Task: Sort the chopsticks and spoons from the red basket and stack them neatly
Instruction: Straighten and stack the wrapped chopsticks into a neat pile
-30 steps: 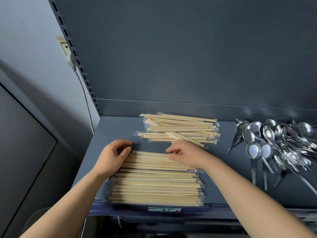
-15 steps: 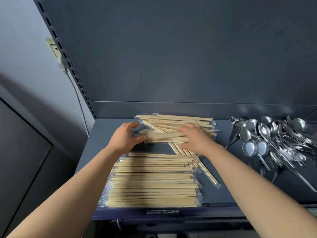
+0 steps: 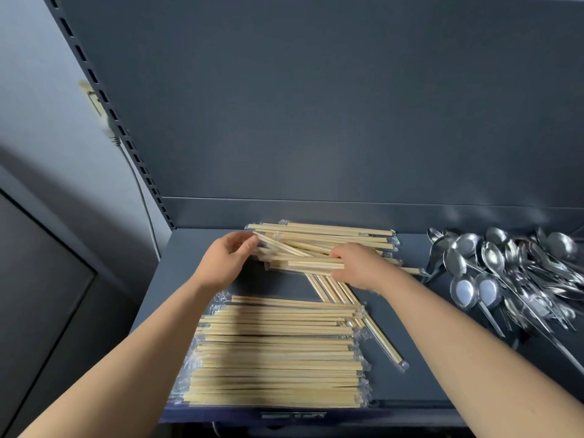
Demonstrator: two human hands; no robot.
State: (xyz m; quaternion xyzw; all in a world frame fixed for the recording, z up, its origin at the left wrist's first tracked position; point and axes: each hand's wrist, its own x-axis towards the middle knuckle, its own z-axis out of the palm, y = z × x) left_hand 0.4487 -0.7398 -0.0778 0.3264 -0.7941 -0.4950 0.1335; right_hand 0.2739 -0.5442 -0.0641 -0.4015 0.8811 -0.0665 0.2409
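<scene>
A loose pile of plastic-wrapped wooden chopsticks (image 3: 331, 238) lies at the back of the dark shelf (image 3: 410, 358). My left hand (image 3: 226, 260) grips the pile's left ends. My right hand (image 3: 358, 267) is closed over a bundle of pairs from that pile near its middle. Several pairs (image 3: 335, 287) slant down to the right from under my right hand. A neat flat stack of wrapped chopsticks (image 3: 275, 355) lies at the shelf's front edge. Metal spoons (image 3: 512, 273) lie heaped at the right. No red basket is in view.
The shelf has a dark back panel (image 3: 316, 121) and a slotted upright (image 3: 126, 143) at its left. A wall socket with a plug and cable (image 3: 104, 121) sits on the wall to the left. Bare shelf shows between the chopsticks and the spoons.
Both hands left the front stack and moved back onto the loose pile, closing on it. Several pairs now slant out of that pile toward the front right.
</scene>
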